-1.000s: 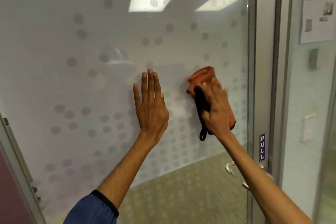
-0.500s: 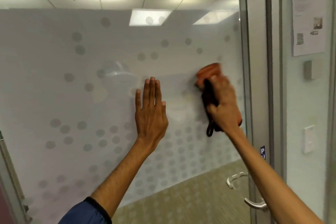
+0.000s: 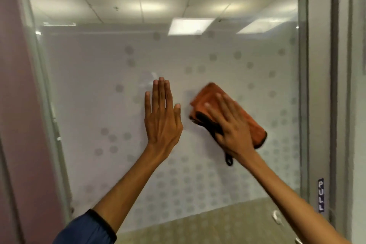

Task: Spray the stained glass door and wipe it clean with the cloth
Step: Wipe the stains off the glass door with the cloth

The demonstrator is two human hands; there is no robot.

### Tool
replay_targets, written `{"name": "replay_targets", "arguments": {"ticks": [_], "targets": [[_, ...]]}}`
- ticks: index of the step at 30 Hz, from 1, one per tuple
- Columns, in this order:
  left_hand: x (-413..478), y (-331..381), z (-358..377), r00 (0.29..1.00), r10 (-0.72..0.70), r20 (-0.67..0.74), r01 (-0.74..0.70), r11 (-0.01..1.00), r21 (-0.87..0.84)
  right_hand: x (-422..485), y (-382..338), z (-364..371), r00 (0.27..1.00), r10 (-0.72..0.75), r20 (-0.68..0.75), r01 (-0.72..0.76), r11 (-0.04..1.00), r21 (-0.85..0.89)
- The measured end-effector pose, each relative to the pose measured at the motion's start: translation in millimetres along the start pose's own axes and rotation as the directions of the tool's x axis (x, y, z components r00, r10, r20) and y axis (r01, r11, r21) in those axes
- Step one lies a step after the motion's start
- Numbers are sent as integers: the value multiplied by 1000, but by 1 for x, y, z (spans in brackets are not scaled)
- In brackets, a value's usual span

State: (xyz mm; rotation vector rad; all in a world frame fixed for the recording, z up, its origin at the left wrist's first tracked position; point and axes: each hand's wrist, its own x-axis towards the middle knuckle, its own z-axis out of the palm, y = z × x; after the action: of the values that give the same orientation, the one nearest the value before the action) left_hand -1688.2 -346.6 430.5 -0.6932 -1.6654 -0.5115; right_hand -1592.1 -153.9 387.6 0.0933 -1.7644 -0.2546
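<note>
The glass door point(image 3: 95, 77) fills the view, frosted with grey dots across its middle and lower part. My left hand point(image 3: 162, 117) lies flat against the glass with fingers straight and pointing up, holding nothing. Just to its right, my right hand point(image 3: 230, 123) presses a folded orange cloth point(image 3: 251, 125) with black trim onto the pane, fingers spread over it. A black loop of the cloth hangs below my wrist. No spray bottle shows in the view.
The door's grey metal frame point(image 3: 315, 105) stands to the right, with a blue PULL label point(image 3: 321, 195) and a metal handle point(image 3: 277, 218) low down. A pinkish wall edge point(image 3: 17, 105) borders the door on the left.
My right hand and the cloth have slid left and slightly down, closer to my left hand, and the cloth has tilted. The view has swung left. My left hand stays flat on the glass.
</note>
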Motion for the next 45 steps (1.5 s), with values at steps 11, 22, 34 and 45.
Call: {"name": "replay_targets", "arguments": {"ticks": [11,22,34,45], "targets": [[8,-105,-35,997,-40,-62,44,997,64,168,12,-17,860,444,-251,-449,893,43],[15,-133,-43,998,-14,-68,21,995,95,152,15,-18,918,360,-169,-356,933,50],[14,-140,-48,997,31,-69,-29,999,27,148,-84,16,994,79,-76,-79,997,0],[9,-147,-49,994,-7,-110,7,1000,-7,128,-130,31,999,8,-41,-9,999,-34]]}}
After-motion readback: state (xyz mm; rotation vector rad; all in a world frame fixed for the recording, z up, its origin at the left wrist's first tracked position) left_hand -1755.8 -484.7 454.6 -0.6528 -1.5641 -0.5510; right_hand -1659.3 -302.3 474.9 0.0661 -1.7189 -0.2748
